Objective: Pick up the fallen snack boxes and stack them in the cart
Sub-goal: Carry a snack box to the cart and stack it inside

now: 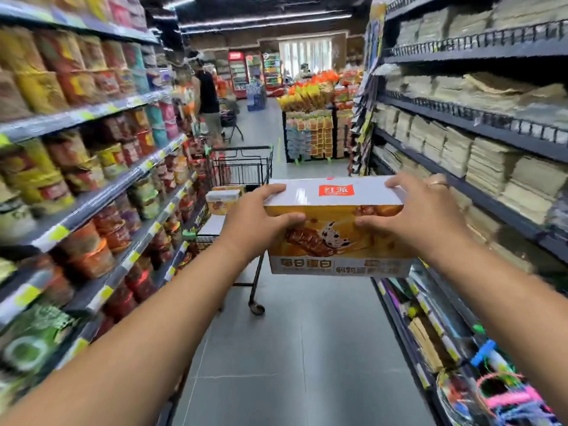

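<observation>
Grey tile floor (292, 358), stocked shelves (92, 192) both sides; left hand (255, 222), right hand (421, 216) grip clamped on snack box (332, 235) near cart (242, 167).

A snack box (333, 241) was held up in the aisle. The left hand (255, 222) gripped its left end and the right hand (421, 216) its right end, thumbs on the printed front, fingers over the white top. Just beyond stood a black wire cart (242, 170) holding similar boxes (222, 198), close beside the left shelves (101, 192).
</observation>
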The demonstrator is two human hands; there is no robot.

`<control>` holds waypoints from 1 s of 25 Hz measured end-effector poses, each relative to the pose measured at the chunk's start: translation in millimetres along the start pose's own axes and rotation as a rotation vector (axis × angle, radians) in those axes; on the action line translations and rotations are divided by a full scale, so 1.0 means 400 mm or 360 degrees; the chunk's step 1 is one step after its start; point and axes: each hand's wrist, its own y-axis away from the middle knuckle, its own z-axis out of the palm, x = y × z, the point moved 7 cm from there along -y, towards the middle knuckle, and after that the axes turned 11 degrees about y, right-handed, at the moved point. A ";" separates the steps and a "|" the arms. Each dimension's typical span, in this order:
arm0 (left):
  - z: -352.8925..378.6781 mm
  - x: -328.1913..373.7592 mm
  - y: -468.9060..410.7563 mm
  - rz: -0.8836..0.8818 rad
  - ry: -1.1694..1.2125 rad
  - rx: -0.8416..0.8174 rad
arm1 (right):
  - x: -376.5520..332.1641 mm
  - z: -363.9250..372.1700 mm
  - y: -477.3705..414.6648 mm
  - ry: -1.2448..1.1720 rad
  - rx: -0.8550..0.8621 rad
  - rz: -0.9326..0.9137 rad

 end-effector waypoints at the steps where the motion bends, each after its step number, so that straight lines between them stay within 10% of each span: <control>1: -0.026 -0.009 -0.015 -0.0013 -0.0027 0.0037 | -0.027 0.015 -0.032 -0.0030 -0.0015 -0.0048; 25: -0.449 -0.724 -0.878 -0.0270 -0.0039 0.0201 | -0.704 0.785 -0.822 -0.0291 -0.0267 -0.0172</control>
